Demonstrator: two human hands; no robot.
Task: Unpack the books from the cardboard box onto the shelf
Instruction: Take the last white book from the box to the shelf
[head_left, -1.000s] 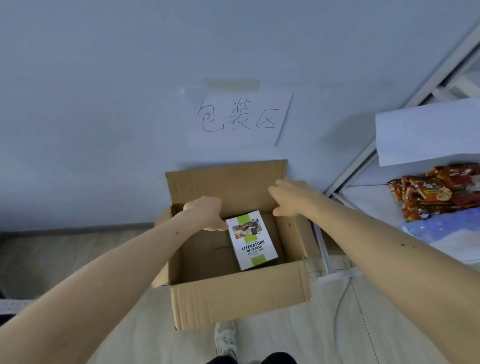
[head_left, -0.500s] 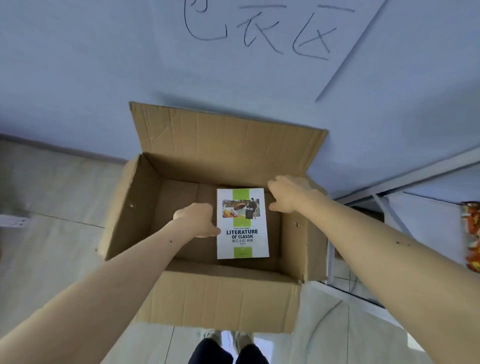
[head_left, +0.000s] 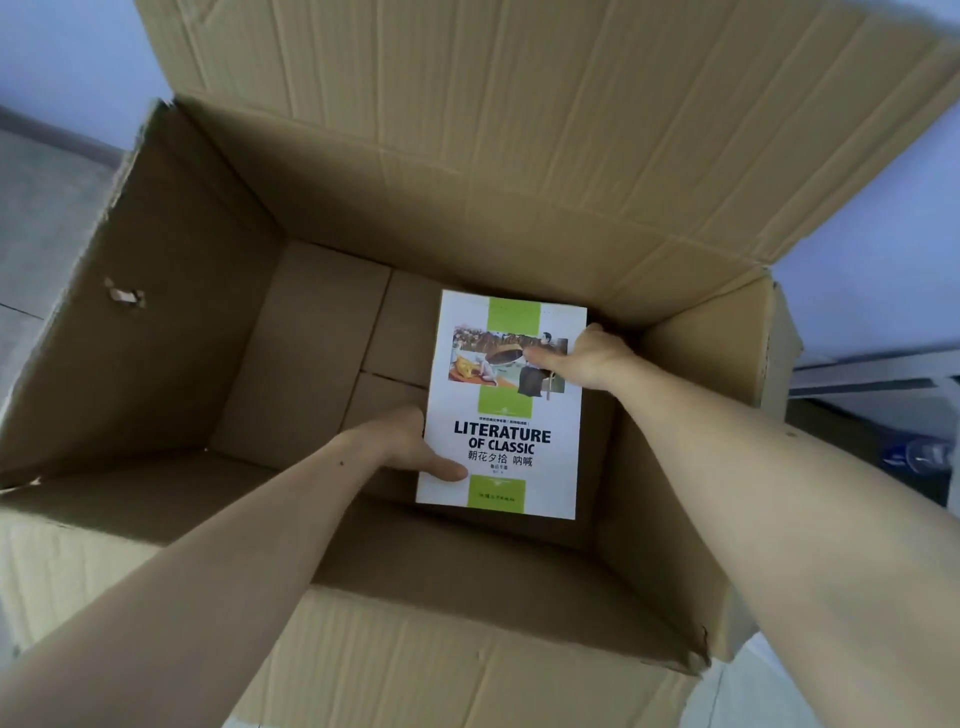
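An open cardboard box (head_left: 171, 291) fills the view, its flaps folded out. Inside, toward the right, lies a white and green book (head_left: 501, 447) titled "Literature of Classic", cover up. My left hand (head_left: 400, 447) grips the book's left edge, thumb on the cover and fingers hidden beneath. My right hand (head_left: 584, 358) holds the upper right edge, thumb laid across the cover picture. Whether more books lie under it is hidden.
The box's back flap (head_left: 519, 104) stands up against a pale blue wall (head_left: 883, 249). A white metal shelf frame (head_left: 872, 374) shows at the right edge, with a clear plastic item (head_left: 914, 457) below it. Grey floor (head_left: 36, 208) lies at the left.
The view has come down close over the box. Both hands went from the box's rim area down inside and took hold of the book's two side edges.
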